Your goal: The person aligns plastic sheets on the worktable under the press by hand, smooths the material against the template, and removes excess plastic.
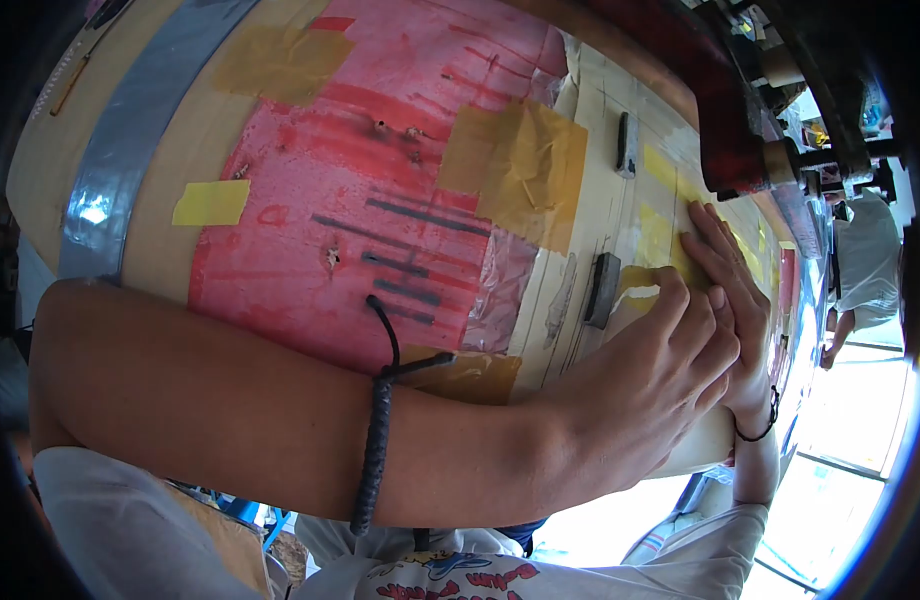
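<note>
My left hand (pixel 660 375), with a braided black bracelet (pixel 375 460) on its wrist, reaches across the table. Its fingers are bent and closed at a strip of yellow tape (pixel 632 277), whose pale edge curls up beside the index finger. The fingertips are partly hidden. Just beyond it, my right hand (pixel 735 285) lies with fingers stretched out flat on the taped surface, touching more yellow tape (pixel 660 225). A small dark block (pixel 602 290) sits close to my left hand, and a second dark block (pixel 628 145) lies farther off.
A red sheet (pixel 300 220) with dark slots covers the board's middle, held by brown tape (pixel 520 170). Grey tape (pixel 130 150) runs along the left. A dark red clamp-like frame (pixel 725 120) overhangs at upper right. Another person (pixel 865 250) is in the right background.
</note>
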The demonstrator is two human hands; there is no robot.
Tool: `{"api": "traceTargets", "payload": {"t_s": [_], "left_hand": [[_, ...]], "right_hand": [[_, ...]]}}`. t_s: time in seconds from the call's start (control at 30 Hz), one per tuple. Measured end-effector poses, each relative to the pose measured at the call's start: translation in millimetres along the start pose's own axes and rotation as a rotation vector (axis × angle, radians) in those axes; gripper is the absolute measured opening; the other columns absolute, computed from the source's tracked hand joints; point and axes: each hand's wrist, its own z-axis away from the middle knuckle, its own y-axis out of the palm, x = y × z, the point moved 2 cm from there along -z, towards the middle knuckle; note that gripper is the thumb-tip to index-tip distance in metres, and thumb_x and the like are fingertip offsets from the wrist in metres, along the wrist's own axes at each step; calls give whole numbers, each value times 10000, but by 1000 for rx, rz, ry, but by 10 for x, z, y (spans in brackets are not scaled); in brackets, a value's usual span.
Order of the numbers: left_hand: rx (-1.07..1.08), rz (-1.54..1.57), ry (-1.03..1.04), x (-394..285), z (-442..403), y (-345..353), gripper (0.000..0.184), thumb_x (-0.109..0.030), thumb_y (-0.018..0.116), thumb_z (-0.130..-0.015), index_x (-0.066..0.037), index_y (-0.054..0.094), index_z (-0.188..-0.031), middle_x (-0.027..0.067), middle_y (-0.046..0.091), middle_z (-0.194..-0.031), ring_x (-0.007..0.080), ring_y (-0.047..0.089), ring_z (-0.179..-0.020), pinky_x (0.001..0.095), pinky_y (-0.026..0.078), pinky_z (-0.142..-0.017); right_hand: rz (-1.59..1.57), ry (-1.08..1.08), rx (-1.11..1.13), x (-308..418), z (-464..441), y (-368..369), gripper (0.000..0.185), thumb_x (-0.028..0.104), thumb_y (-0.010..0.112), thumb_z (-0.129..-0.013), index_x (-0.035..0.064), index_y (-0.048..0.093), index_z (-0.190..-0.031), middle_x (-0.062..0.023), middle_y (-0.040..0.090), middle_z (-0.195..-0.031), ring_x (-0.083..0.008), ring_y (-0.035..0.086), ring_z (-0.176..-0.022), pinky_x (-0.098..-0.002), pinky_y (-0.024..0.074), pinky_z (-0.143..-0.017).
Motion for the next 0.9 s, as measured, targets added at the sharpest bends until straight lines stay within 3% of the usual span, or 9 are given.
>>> {"api": "traceTargets", "payload": {"t_s": [0.37,0.5,0.53,0.6,0.67,0.9], "left_hand": [[60,-11,-5,-28,25,-50,626,-454,481,-1020,7,598,-1426,197,548,-1379,360,515,-1245,555,368,-1082],[39,-2,-19,-21,1,-21,615,-481,490,-1006,1,627,-1362,183,557,-1326,359,512,-1249,560,367,-1081],[27,28,-26,-13,-3,-19,610,-496,541,-967,-7,627,-1321,177,549,-1313,357,504,-1255,564,374,-1072],[6,99,-43,-12,0,-18,613,-525,642,-887,-24,629,-1240,165,532,-1288,354,487,-1266,574,388,-1055],[11,107,-36,-24,8,-13,611,-522,639,-891,-27,618,-1249,170,526,-1294,368,483,-1279,586,383,-1063],[40,94,7,-18,0,-61,585,-513,623,-918,-32,613,-1252,187,537,-1279,400,493,-1301,627,383,-1056]], "right_hand": [[2,-86,23,7,-46,-4,502,327,394,-1102,-22,674,-1329,-262,532,-1529,-450,435,-1481,-559,297,-1237],[-22,-93,13,25,-50,-38,396,237,474,-1075,-15,674,-1306,-266,534,-1522,-460,445,-1470,-555,303,-1234],[-33,-107,13,50,-64,-60,323,143,542,-1031,-15,681,-1276,-270,541,-1509,-470,459,-1454,-554,319,-1227],[-44,-115,3,60,-67,-75,311,100,565,-1004,-15,682,-1268,-272,543,-1504,-476,466,-1445,-552,326,-1224],[-61,-134,-12,51,-61,-59,313,51,600,-965,-9,676,-1263,-267,549,-1495,-477,473,-1435,-550,332,-1224],[-49,-161,-10,88,-50,-101,318,112,587,-995,10,656,-1288,-244,529,-1523,-445,467,-1446,-560,326,-1231]]}}
